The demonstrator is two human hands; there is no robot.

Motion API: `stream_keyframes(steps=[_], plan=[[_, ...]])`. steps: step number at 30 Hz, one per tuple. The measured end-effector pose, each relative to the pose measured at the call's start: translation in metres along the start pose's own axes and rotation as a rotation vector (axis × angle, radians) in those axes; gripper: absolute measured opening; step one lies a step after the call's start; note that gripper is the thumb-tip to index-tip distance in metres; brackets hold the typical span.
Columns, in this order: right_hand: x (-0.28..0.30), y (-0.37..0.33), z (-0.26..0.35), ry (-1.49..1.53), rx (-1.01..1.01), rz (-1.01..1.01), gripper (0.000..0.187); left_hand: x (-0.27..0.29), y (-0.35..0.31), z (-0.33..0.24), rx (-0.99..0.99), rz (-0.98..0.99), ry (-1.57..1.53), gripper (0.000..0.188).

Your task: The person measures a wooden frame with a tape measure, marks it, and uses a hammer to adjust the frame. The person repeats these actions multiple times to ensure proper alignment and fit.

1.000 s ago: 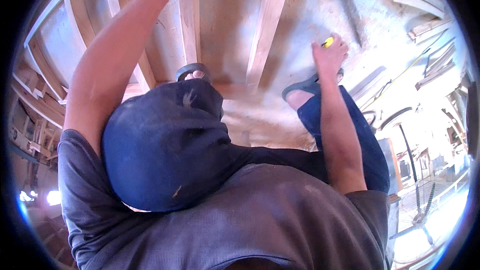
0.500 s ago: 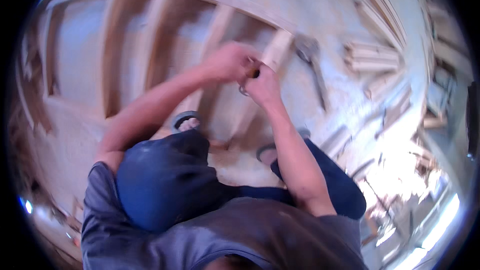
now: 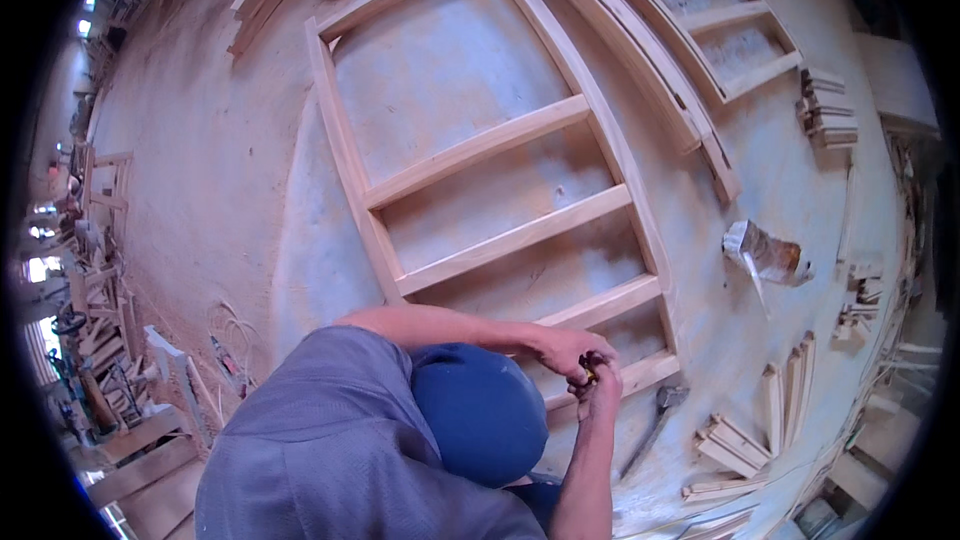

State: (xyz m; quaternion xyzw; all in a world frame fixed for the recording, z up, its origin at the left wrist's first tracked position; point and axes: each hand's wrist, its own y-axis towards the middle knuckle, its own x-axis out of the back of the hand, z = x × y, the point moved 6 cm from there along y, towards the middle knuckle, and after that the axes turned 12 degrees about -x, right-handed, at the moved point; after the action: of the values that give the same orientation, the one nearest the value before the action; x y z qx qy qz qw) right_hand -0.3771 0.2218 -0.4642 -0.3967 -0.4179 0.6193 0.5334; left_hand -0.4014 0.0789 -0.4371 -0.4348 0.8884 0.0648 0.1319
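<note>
My left hand [image 3: 566, 352] and my right hand [image 3: 603, 392] meet above the near right corner of a ladder-like wooden frame [image 3: 515, 237]. Both are closed, fingers bent inward against each other. Between them shows a small yellow-and-dark thing [image 3: 589, 374], mostly covered by the fingers; its kind I cannot make out. My right fingers wrap round it, while the left ones pinch close beside it. Just right of the frame's corner, a hammer [image 3: 671, 397] lies on the floor, its handle slanting down toward my right forearm.
Long boards [image 3: 640, 45] lie beyond the frame, with a second wooden frame [image 3: 735, 15] at the far right. A torn packet [image 3: 768, 256] rests on the floor at right. Short wood pieces [image 3: 732, 445] lie nearer, and scrap wood [image 3: 105, 340] is heaped at left.
The view has swung widely, showing more of the frame and floor and my bent-over back. My hands stay together near the frame's corner, around the small yellow-and-dark thing.
</note>
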Motion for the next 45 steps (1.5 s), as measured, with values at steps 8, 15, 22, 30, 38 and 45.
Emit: stream_keyframes(steps=[8,15,22,30,38,45], plan=[[-0.045,-0.016,0.033,-0.158,0.115,0.170,0.049,0.050,-0.019,0.006,0.069,-0.312,0.085,0.030],[-0.075,-0.015,0.036,-0.599,0.233,-0.082,0.058,0.054,-0.049,0.024,0.142,-0.600,0.089,0.047],[-0.070,-0.005,0.020,-0.416,0.194,0.151,0.053,0.037,-0.056,0.027,0.019,-0.494,0.048,0.052],[0.076,-0.002,0.036,-0.842,0.116,-0.144,0.035,0.103,-0.123,-0.002,-0.052,-0.797,-0.224,0.078],[0.356,-0.073,0.046,-1.009,-0.127,-0.448,0.047,0.357,-0.482,-0.015,-0.455,-1.986,-0.257,0.013],[0.189,-0.025,0.047,-1.251,0.070,-0.184,0.017,0.325,-0.412,-0.018,-0.510,-2.123,-0.403,0.022]])
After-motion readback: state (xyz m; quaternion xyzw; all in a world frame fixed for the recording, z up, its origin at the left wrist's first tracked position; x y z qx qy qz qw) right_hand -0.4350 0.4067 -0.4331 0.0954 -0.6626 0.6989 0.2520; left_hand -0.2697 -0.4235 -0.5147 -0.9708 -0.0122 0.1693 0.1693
